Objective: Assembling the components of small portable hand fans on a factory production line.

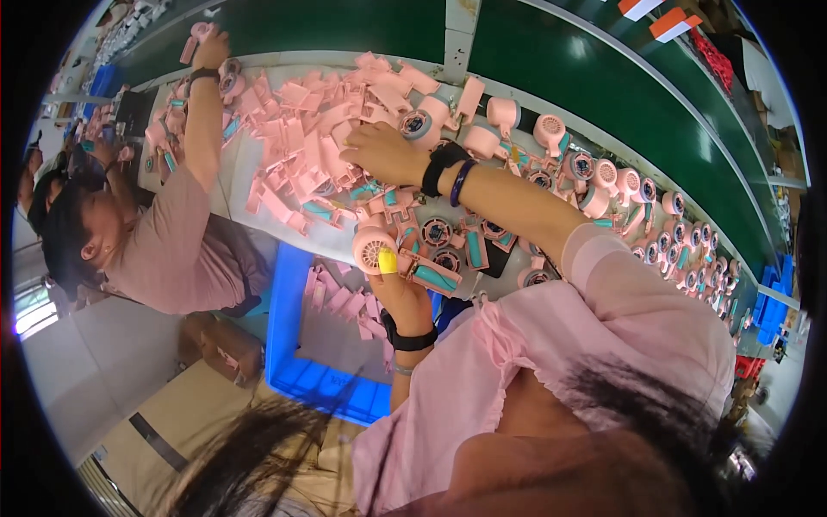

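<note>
My left hand [401, 297], its thumb wrapped in yellow tape, is closed round a pink handheld fan [372, 248]. The fan's round slotted grille faces up, and next to it a pink handle shell shows a teal cell [435, 277]. My right hand [386, 153] reaches across the bench onto a heap of loose pink plastic shells [297, 133]. Its fingers are bent together and pressed down among the shells; whatever lies under them is hidden. Beside the right wrist are more pink fan bodies [419, 123] with round heads.
A blue crate [289, 319] with pink pieces stands below the bench edge. Many partly assembled fans [603, 172] spread along the bench to the right, beside a green panel [586, 77]. At left, a co-worker [164, 250] holds up a pink part [200, 33].
</note>
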{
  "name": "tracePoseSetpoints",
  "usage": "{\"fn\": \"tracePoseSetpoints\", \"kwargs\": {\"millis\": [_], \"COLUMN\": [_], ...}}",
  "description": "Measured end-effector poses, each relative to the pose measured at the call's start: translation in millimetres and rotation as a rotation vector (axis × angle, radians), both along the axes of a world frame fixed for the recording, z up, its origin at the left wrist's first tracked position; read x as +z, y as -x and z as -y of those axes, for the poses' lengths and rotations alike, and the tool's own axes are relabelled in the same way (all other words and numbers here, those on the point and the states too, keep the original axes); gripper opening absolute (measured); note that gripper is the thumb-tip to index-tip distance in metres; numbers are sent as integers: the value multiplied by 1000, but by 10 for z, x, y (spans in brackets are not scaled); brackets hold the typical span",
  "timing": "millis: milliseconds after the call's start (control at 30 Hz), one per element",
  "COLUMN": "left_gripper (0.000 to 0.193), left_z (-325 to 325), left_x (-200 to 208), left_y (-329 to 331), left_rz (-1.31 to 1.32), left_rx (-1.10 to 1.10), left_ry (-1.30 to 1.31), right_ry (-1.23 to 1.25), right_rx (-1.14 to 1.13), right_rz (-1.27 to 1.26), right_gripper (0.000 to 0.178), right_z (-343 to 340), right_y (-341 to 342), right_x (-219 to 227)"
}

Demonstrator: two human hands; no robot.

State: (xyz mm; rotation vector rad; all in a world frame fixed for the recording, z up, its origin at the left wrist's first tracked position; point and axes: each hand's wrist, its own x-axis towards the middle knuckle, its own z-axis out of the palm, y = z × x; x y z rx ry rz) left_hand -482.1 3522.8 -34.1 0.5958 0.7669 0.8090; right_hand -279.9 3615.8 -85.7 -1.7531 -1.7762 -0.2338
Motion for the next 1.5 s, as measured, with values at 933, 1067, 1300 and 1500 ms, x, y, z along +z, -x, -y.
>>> {"fn": "tracePoseSetpoints", "kwargs": {"millis": [933, 1067, 1300, 1500], "left_gripper": [39, 40, 40, 38], "left_z": [-29, 136, 411, 521], "left_x": [304, 289, 429, 469], "left_y": [103, 39, -27, -34], "left_rz": [190, 210, 246, 272], "left_rx": [136, 58, 17, -43], "left_ry": [-101, -138, -91, -49], "right_ry": [353, 368, 420, 353], "right_rx": [-29, -34, -92, -133], "right_rz": [-444, -398, -280, -254], "right_gripper": [52, 46, 41, 42], "right_z": [1755, 2010, 2189, 2304], "right_y": [753, 911, 1064, 1147], "right_x": [1465, 1462, 1491, 1460]}}
